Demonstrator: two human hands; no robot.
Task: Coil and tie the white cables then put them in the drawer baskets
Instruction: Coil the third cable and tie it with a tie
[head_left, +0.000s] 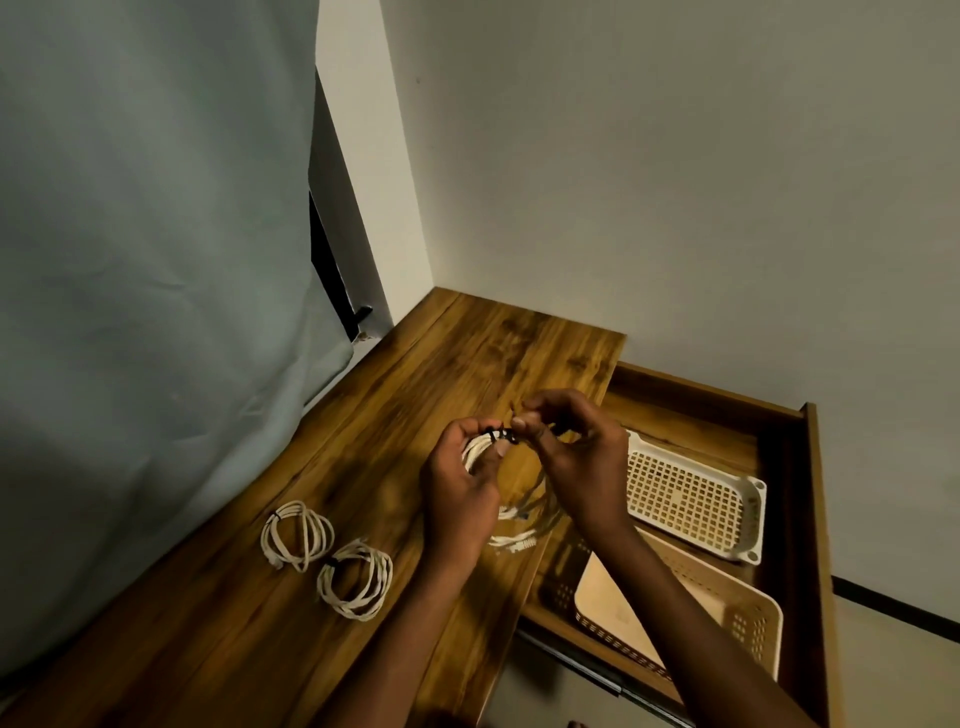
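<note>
While two tied coils already lie on the wooden worktop, you are at the tying step on a third: your left hand grips the white cable coil just above the worktop, its fingers curled over the top of the loops, and your right hand pinches the black tie where it wraps the bundle. Both hands are closed on their work; neither is spread or idle.

The held coil looks loosely round, with several pale strands gathered under the tie and a tail with a connector end trailing down to the worktop's right edge. The first tied coil and the second tied coil sit well left of your hands, each cinched by a small dark band.

By the look of it, the task is roughly midway: no cable is yet in a basket. The next move likely calls for snugging the tie without letting the loops spring apart, then carrying the bundles to the open drawer right of the worktop, where a white perforated basket and a cream perforated basket wait.
</note>
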